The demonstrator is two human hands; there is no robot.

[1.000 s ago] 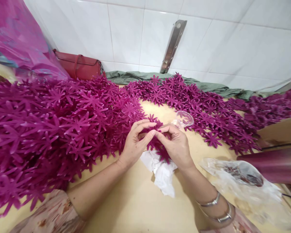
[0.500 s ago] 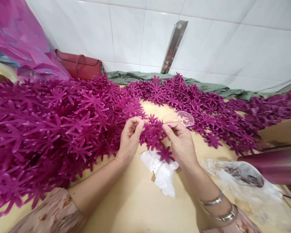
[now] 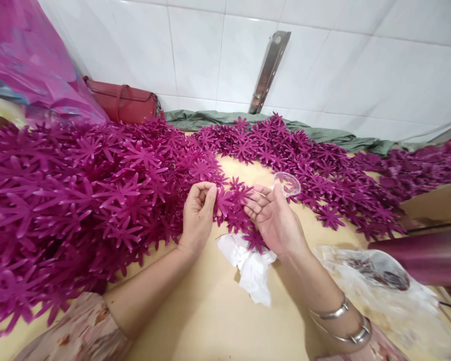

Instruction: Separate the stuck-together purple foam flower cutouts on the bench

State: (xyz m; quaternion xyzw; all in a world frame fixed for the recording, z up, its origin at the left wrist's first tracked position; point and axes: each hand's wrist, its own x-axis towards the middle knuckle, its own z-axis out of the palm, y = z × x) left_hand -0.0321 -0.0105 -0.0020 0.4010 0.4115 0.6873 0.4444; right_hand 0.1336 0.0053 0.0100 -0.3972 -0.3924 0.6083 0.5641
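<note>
Between thumb and curled fingers, my left hand pinches a purple star-shaped flower piece by one petal. My right hand is turned palm up with its fingers spread and the thumb apart; the fingertips lie beside the small cluster of purple flower pieces between the hands. Just below, one more flower piece rests on a crumpled white tissue. To the left of my left hand spreads a large heap of the same flower pieces.
More flower pieces run along the back, in front of a green cloth. A clear oval dish sits behind my right hand. At right are a clear plastic bag and a purple cylinder. A red handbag stands back left.
My right hand has let go of the flower piece, and its fingers have spread with the palm turned up. My left hand has shifted slightly left and down, still pinching.
</note>
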